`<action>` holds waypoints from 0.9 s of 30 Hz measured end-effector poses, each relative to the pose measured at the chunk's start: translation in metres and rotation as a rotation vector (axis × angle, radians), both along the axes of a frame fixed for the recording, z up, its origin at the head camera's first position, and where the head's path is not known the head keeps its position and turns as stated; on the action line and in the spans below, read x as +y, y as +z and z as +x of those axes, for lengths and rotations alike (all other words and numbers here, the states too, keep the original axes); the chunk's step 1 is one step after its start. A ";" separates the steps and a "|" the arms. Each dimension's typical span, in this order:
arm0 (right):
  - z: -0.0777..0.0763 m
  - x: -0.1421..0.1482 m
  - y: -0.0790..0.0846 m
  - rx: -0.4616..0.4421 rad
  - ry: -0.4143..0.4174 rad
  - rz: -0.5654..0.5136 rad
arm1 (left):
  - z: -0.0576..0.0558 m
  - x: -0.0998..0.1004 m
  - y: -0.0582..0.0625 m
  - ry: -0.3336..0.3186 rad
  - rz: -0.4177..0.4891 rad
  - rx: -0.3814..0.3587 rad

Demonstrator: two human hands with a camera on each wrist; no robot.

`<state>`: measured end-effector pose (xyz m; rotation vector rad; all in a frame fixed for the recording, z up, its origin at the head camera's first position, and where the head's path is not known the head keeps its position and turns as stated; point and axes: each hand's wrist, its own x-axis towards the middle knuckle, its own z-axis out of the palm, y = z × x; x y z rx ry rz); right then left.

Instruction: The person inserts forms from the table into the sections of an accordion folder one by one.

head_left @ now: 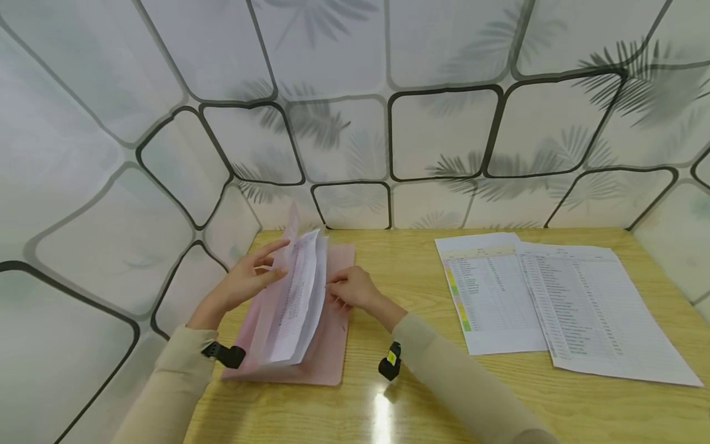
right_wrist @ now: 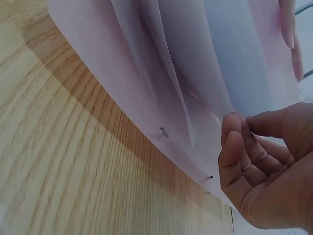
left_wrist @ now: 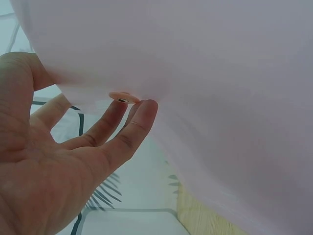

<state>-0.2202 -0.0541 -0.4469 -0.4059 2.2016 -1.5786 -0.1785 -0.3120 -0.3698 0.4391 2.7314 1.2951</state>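
Observation:
A pink plastic document folder [head_left: 335, 345] lies spread on the table, its upper cover raised at the left. Inside stand several printed sheets [head_left: 299, 296], leaning upright and slightly fanned. My left hand [head_left: 246, 280] holds the raised cover near its edge. In the left wrist view its fingers touch a small round snap button [left_wrist: 123, 98] on the pink plastic. My right hand [head_left: 355, 288] pinches the right-hand edge of the sheets between thumb and fingertips, low over the folder's back cover. The right wrist view shows the loose paper edges [right_wrist: 188, 73] curving apart.
Two overlapping printed pages lie flat at the right: a sheet with coloured marks along its edge [head_left: 493, 320] and a larger list [head_left: 604, 308]. A patterned wall [head_left: 349, 142] closes off the back and left of the wooden table [head_left: 410, 271].

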 end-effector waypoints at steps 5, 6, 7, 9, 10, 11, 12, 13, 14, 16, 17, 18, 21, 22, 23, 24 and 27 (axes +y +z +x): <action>-0.004 0.016 -0.002 -0.027 -0.036 -0.009 | -0.002 0.000 -0.002 -0.002 -0.007 0.001; -0.005 0.020 -0.002 -0.031 -0.044 -0.009 | -0.002 0.000 -0.002 -0.003 -0.002 0.000; -0.006 0.025 -0.002 -0.030 -0.052 -0.007 | -0.002 0.001 -0.002 -0.005 0.000 -0.001; -0.009 0.035 -0.001 -0.029 -0.065 -0.004 | -0.001 0.001 -0.002 -0.008 0.003 0.002; -0.010 0.040 0.000 -0.027 -0.073 -0.001 | -0.001 0.001 -0.001 -0.007 0.006 0.001; -0.011 0.046 0.000 -0.025 -0.079 0.003 | 0.000 0.001 -0.001 -0.008 0.007 0.002; -0.012 0.052 0.002 -0.018 -0.084 0.008 | 0.000 0.001 -0.001 -0.006 0.009 0.001; -0.013 0.058 0.002 -0.009 -0.090 0.012 | 0.000 0.001 -0.001 -0.005 0.009 0.000; -0.014 0.064 0.003 -0.002 -0.094 0.018 | 0.000 0.001 -0.001 -0.004 0.012 -0.002; -0.017 0.078 0.006 0.012 -0.105 0.029 | 0.000 0.001 -0.001 -0.002 0.017 -0.009; -0.018 0.085 0.005 0.018 -0.112 0.034 | 0.001 0.000 -0.001 -0.002 0.019 -0.013; -0.020 0.092 0.005 0.022 -0.121 0.038 | 0.001 0.001 -0.001 0.000 0.019 -0.015; -0.024 0.115 0.003 0.025 -0.143 0.047 | 0.001 0.000 -0.002 0.001 0.017 -0.016; -0.026 0.122 0.002 0.022 -0.155 0.049 | 0.001 0.001 -0.002 0.001 0.017 -0.015; -0.027 0.129 0.000 0.015 -0.170 0.052 | 0.001 0.001 -0.002 0.000 0.017 -0.014; -0.028 0.137 0.000 0.009 -0.180 0.056 | 0.001 0.001 -0.002 -0.002 0.018 -0.013; -0.030 0.160 0.000 -0.013 -0.219 0.065 | 0.000 0.001 -0.002 -0.009 0.019 -0.007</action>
